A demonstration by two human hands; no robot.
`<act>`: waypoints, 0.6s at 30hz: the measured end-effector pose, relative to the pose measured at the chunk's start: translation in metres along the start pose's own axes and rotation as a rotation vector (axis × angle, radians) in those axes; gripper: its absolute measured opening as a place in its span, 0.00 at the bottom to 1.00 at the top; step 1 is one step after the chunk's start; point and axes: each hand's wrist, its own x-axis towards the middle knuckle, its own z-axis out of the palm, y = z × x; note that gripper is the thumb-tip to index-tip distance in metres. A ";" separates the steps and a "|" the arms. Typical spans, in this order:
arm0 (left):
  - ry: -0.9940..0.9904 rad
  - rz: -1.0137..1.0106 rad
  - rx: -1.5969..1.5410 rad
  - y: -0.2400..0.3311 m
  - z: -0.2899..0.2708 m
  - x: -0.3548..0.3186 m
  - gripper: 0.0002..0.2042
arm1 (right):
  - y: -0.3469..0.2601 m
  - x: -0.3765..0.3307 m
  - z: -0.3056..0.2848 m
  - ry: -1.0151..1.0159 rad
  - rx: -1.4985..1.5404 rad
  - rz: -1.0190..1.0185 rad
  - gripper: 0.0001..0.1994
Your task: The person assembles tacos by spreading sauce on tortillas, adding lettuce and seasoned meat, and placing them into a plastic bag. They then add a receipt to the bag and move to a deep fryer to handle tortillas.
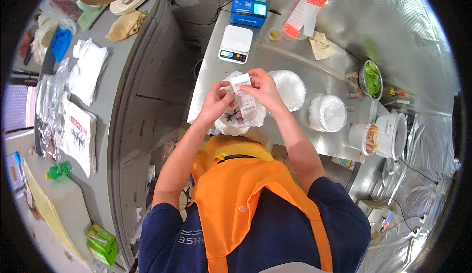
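A white printed receipt [248,107] hangs over a white plastic bag [231,125] near the front edge of the steel table. My right hand [263,90] pinches the receipt near its upper end, thumb and fingers closed on it. On the other side, my left hand [218,101] has its fingers curled in at the bag's left side, close to the receipt. What those fingers hold, if anything, is hidden. Dark printing shows on the bag below the receipt. Just right of it sits a round stack wrapped in white plastic [289,90].
A white kitchen scale [236,44] and a blue device with a lit screen [249,12] stand behind. To the right are another white wrapped stack [328,113], a bowl of green leaves [372,80] and white buckets [392,135]. A grey counter [115,101] borders the left.
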 end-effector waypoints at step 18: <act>0.140 0.700 -0.196 0.173 -0.031 -0.283 0.27 | -0.130 -0.112 0.147 -0.515 0.312 -0.700 0.31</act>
